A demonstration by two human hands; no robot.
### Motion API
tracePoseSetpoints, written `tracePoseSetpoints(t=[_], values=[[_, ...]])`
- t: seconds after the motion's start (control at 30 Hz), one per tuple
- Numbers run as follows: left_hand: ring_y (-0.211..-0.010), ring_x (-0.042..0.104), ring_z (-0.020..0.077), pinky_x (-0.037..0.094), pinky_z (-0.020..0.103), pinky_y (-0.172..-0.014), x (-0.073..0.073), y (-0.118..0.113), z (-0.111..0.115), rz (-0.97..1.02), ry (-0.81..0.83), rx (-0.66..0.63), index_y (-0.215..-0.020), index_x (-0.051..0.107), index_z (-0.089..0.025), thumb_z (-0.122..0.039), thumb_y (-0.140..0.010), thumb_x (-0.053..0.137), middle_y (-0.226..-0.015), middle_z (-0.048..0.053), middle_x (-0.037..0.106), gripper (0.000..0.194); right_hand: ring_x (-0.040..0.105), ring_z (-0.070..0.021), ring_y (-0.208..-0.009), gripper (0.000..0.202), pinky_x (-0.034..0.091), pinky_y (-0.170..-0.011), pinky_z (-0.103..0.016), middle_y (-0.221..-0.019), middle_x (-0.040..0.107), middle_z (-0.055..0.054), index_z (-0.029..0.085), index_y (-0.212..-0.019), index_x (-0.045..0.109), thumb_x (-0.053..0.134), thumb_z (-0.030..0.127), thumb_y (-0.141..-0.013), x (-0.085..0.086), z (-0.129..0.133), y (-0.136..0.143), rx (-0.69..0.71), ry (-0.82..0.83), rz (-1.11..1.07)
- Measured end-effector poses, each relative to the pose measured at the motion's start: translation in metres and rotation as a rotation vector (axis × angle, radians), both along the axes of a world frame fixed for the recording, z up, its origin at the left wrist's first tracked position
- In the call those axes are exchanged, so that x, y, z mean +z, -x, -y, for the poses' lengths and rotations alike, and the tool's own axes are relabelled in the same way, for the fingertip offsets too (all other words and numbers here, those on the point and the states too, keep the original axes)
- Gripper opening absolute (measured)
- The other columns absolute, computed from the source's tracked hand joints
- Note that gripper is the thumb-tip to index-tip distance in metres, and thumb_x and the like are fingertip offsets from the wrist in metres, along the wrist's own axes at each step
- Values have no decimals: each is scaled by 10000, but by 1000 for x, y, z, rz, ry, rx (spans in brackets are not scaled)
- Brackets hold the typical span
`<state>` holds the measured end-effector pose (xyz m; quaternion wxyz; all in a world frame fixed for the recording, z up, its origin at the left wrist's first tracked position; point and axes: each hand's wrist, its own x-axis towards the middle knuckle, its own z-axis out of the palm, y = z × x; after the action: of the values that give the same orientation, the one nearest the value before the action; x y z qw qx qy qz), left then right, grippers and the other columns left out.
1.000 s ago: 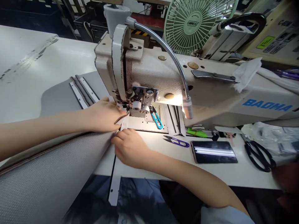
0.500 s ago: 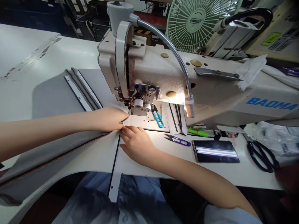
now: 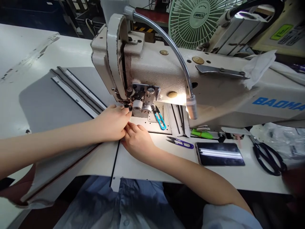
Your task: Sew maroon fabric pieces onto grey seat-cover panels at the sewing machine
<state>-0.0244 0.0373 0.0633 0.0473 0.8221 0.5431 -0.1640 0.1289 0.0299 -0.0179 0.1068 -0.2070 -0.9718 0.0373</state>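
A grey fabric panel (image 3: pixel 43 105) lies to the left of the sewing machine (image 3: pixel 138 63), its near part hanging over the table edge with a reddish-brown underside showing. My left hand (image 3: pixel 113 122) rests on the panel right beside the needle area, fingers bent and closed over the fabric. Touching it, my right hand (image 3: pixel 138 140) has its fingertips pinched together on a white strip with a black edge (image 3: pixel 115 185). That strip runs from under my hands toward me and past the front table edge. Both hands hide the needle point and the fingertips' exact hold.
Blue thread snips (image 3: pixel 160 119) lie on the machine bed. To the right are purple snips (image 3: pixel 180 142), a phone (image 3: pixel 219 154), a green-handled tool (image 3: pixel 202 134) and black scissors (image 3: pixel 268 159). A bendable lamp (image 3: pixel 192 108) hangs close above; a green fan (image 3: pixel 200 19) stands behind.
My left hand has moved forward to the needle area. The panel has slid away from me, and less of the strip hangs past the table edge. The panel's near fold has spread. The view has shifted slightly.
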Motion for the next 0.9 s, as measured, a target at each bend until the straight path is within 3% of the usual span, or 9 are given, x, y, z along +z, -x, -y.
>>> tracePoseSetpoints(t=[0.07,0.17,0.3,0.43,0.67,0.83,0.9], values=[[-1004,578,354,453,448,-790,8,-1,11,-66,-67,-64,-1085,651,-81,-135,-744,512,-1109,190,625,372,550,-345,-1241,487,501,-880,-426,-1344,595,-243,-33,-1273,615,498,349,-995,0,5,-4,15,-35,-8],[-1000,580,341,458,434,-791,10,0,16,-99,-48,-33,-1121,662,-96,-111,-770,480,-1089,182,629,396,549,-359,-1245,572,497,-906,-421,-1333,600,-250,-59,-1282,603,532,423,-981,1,13,-9,45,-91,8],[-882,623,260,457,361,-755,-7,8,-1,102,125,113,-1082,686,-167,-161,-824,445,-932,96,662,353,548,-353,-1255,608,504,-892,-414,-1320,610,-249,-41,-1284,607,527,480,-980,1,14,-6,42,-98,51],[-836,628,233,444,329,-710,-21,10,-15,225,121,224,-1073,688,-201,-213,-821,454,-904,54,677,344,532,-350,-1280,610,517,-872,-409,-1301,624,-249,-38,-1286,604,538,483,-975,1,5,0,14,-50,59],[-1067,564,354,438,467,-881,-4,0,19,49,-156,62,-1066,676,-132,-227,-817,470,-1145,166,626,337,561,-357,-1243,482,509,-896,-433,-1297,618,-264,-7,-1183,678,526,409,-992,-2,11,-4,46,-68,6],[-799,603,233,426,344,-674,-2,5,25,171,173,230,-1050,654,-195,-259,-883,415,-891,68,641,298,580,-347,-1215,560,501,-918,-446,-1292,624,-260,-8,-1193,671,521,487,-980,1,22,-6,88,-144,66],[-804,600,219,407,326,-669,-7,7,17,227,198,258,-1030,650,-197,-279,-892,408,-882,58,647,291,584,-339,-1213,542,504,-917,-436,-1254,655,-242,12,-1153,694,522,495,-978,1,21,-4,88,-131,79]])
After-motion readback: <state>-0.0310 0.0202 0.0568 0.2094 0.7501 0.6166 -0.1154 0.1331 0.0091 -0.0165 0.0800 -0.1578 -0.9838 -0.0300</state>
